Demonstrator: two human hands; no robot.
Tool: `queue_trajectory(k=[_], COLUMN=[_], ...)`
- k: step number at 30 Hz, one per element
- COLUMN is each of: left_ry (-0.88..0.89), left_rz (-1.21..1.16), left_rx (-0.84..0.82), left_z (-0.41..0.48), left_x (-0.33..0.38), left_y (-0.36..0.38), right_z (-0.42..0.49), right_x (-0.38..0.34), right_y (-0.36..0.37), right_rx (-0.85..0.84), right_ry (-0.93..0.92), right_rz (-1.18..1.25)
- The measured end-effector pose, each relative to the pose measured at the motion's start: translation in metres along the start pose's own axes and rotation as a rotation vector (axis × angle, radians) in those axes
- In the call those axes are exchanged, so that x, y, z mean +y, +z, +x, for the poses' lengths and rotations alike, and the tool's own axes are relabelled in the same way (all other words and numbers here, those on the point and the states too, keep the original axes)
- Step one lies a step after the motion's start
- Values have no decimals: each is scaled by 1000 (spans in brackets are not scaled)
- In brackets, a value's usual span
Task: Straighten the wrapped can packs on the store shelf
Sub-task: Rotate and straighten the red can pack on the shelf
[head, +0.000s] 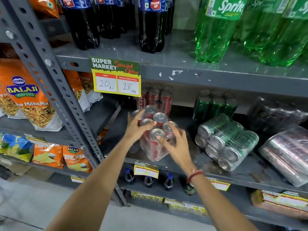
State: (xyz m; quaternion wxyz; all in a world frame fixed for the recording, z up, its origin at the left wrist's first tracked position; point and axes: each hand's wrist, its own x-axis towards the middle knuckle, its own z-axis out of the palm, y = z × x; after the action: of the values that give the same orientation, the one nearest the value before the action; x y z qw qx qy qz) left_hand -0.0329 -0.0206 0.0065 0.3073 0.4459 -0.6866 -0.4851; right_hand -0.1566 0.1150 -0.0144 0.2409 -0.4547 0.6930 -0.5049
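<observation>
- Two hands on the red can pack [156,130], which stands upright near the front edge of the middle shelf [196,157].
- Left hand [139,126] spreads over the top rims, steadying the pack against tipping.
- Right hand [175,144] cups the near corner, fingers half-curled on the wrap, likely to swivel it square.
- Green can pack [225,140] lies toppled just beside it, not yet righted.
</observation>
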Motion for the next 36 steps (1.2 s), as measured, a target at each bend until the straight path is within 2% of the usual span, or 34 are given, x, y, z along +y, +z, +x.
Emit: queue_trajectory(k=[4, 6, 8, 10, 11, 13, 14, 16, 19, 21, 23, 25, 28, 30, 36], left_ry=[9, -5, -26, -28, -37, -27, -5, -21, -54, -83, -109, -84, 9, -4, -53], left_rz=[75, 104, 114, 41, -10, -65, -73, -17, 118, 171, 162, 133, 95, 99, 344], left_rx=[-380, -464, -467, -372, -262, 93, 255, 416, 457, 438, 434, 436, 327, 182, -215], left_z=[32, 38, 40, 28, 19, -7, -24, -59, -90, -88, -81, -77, -66, -53, 10], left_x=[14, 20, 20, 20, 19, 12, 10, 10, 13, 11, 7, 2, -8, -10, -22], left_y=[-16, -16, -18, -18, -16, -1, 10, 41, 82, 91, 88, 78, 45, 14, -54], right_z=[-37, -45, -45, -35, -25, 3, 20, 57, 102, 115, 120, 117, 109, 103, 66], right_x=[-29, -41, -44, -43, -44, -47, -50, -55, -55, -49, -40, -38, -39, -38, -36], right_y=[61, 76, 73, 56, 44, 20, 9, -5, -10, -7, -5, -5, -3, -1, 17], right_rx=[292, 312, 313, 355, 379, 373, 324, 141, -242, -440, -481, -427, -341, -282, -91], right_ry=[121, 172, 191, 179, 161, 126, 104, 47, 13, 27, -6, -31, -58, -61, 91], right_rz=[-39, -10, 49, 127, 155, 183, 163, 78, -7, -211, -376, -445, -581, -618, -443])
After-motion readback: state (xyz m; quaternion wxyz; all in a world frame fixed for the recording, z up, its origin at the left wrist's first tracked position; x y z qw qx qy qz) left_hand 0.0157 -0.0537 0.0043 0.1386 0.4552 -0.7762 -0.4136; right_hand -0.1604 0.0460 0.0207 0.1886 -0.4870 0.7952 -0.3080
